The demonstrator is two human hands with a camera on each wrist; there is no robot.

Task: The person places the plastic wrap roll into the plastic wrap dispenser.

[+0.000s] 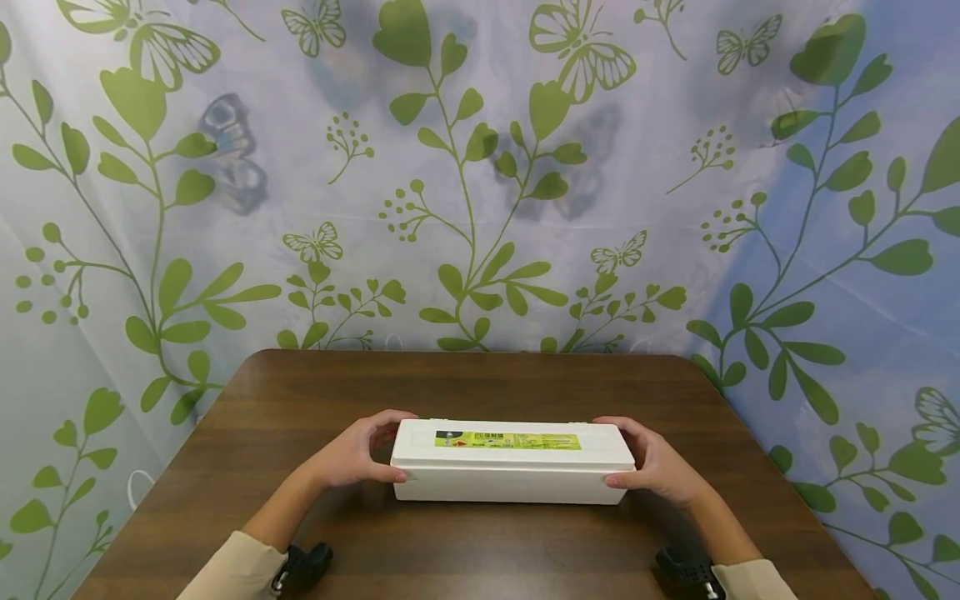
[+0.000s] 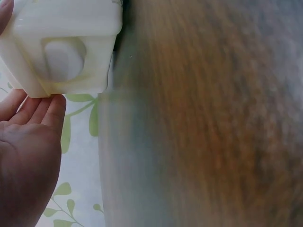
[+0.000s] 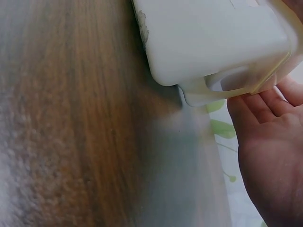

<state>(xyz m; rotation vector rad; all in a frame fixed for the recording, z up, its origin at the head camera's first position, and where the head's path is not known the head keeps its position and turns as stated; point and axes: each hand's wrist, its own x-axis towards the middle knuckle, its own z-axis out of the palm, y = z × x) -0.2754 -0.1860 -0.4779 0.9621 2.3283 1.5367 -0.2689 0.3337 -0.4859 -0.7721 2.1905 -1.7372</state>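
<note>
A long white cling film box (image 1: 513, 482) with a yellow-green printed label (image 1: 510, 441) lies crosswise in front of me, its lid down. My left hand (image 1: 367, 450) grips its left end, thumb on the front face and fingers round the back. At the other end my right hand (image 1: 648, 462) holds it the same way. The left wrist view shows the fingers of the left hand (image 2: 31, 142) against the box's end (image 2: 66, 61), where a round end piece sits in a recess. In the right wrist view, the right hand's fingers (image 3: 270, 106) touch the opposite end.
The brown wood-grain table (image 1: 510, 550) extends around the box to rounded far corners. Behind it hangs a pale curtain (image 1: 480, 183) printed with green leaves and butterflies. A black wrist strap device (image 1: 303, 568) is on the left wrist, and another (image 1: 686, 571) on the right.
</note>
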